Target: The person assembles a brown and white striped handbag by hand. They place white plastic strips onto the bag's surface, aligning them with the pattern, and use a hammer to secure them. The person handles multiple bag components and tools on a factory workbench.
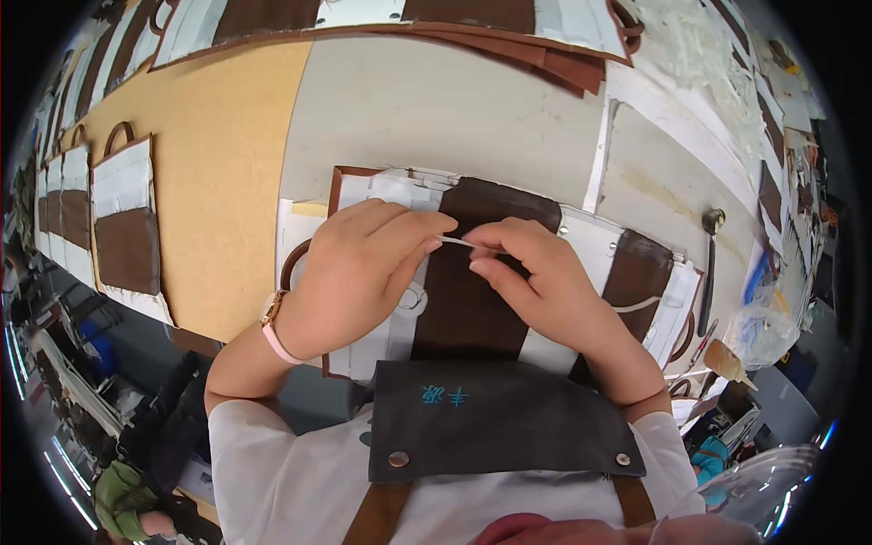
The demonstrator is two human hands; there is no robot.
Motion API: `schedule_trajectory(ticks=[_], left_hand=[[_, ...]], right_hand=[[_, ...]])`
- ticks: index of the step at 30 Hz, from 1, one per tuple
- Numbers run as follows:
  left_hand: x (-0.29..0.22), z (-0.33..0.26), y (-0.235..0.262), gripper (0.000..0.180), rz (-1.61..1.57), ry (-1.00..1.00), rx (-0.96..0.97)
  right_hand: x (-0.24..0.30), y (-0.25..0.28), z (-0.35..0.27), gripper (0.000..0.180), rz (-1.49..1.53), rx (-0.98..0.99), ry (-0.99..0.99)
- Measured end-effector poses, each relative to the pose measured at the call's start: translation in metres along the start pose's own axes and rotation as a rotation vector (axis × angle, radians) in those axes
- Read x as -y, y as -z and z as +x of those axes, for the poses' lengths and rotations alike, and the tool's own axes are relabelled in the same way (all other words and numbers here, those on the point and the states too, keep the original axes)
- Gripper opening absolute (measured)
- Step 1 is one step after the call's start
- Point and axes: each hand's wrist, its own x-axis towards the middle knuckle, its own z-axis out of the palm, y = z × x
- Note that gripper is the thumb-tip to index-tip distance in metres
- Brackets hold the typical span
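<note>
A brown-and-white striped bag panel with brown edging and handles lies flat on the table in front of me. Above it, a thin white strip stretches between my fingertips. My left hand pinches one end between thumb and forefinger. The other end is in the closed fingers of my right hand, whose fingertips are slightly blurred. A pale curl of the strip shows beside my right forearm, over the panel's right side. Small metal rivets sit on the panel's white bands.
Similar striped panels lie on the tan board at left. More panels are stacked along the far edge. At right are a black-handled tool with a round metal head, a clear plastic bag and a heap of whitish scraps.
</note>
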Motion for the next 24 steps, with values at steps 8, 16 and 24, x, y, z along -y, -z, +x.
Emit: schedule_trajectory(ticks=[8, 16, 24], left_hand=[[-0.004, -0.016, 0.004, 0.038, 0.426, 0.029, 0.041], [0.004, -0.021, -0.006, 0.045, 0.607, -0.007, 0.125], [0.006, -0.023, -0.007, 0.050, 0.616, 0.022, 0.099]], right_hand=[[0.009, 0.020, 0.036, 0.008, 0.308, -0.012, -0.343], [-0.004, -0.016, 0.072, 0.013, -0.145, -0.055, -0.062], [-0.005, -0.022, 0.071, 0.016, -0.117, -0.125, -0.093]])
